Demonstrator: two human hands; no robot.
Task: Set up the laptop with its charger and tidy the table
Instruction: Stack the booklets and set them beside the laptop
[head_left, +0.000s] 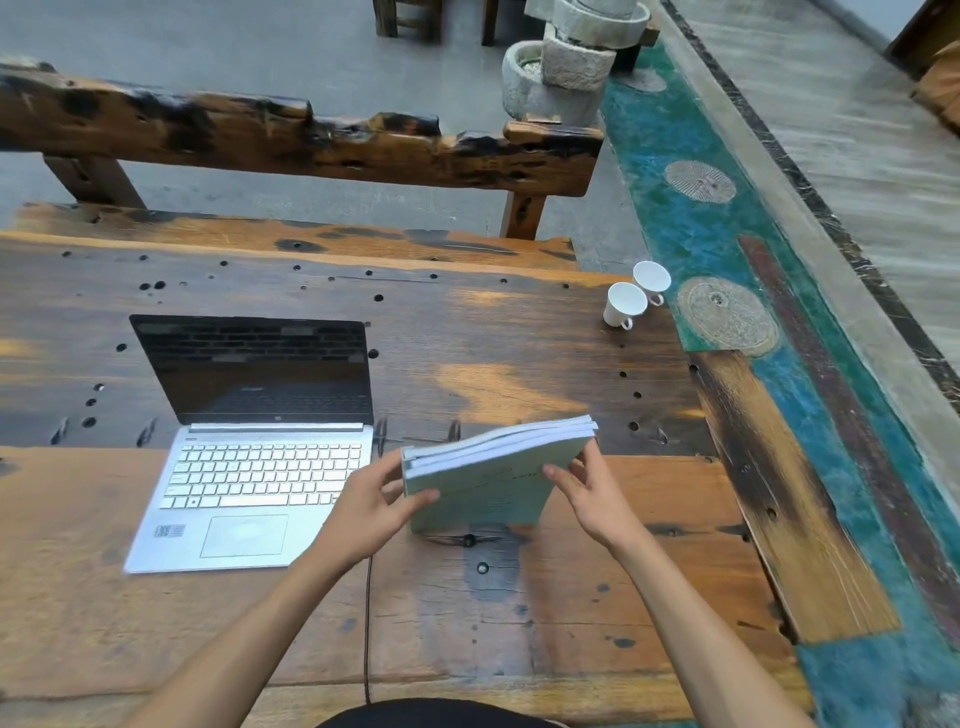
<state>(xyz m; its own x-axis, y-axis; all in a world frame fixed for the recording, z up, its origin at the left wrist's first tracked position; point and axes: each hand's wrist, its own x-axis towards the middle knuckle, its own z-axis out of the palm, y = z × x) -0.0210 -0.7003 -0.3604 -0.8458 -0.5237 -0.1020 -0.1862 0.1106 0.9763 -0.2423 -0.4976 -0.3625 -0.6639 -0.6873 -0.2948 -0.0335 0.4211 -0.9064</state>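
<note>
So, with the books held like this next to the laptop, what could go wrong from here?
1. The left hand and right hand hold the stack of green books standing on its lower edge on the wooden table; the loose stack might slide apart or fall toward the open laptop.
2. The dark cable runs under the left forearm toward the table's near edge, so the arm could snag it.

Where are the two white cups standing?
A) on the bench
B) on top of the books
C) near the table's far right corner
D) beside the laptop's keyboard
C: the two white cups stand together near the far right corner of the table, well away from the laptop.
</note>
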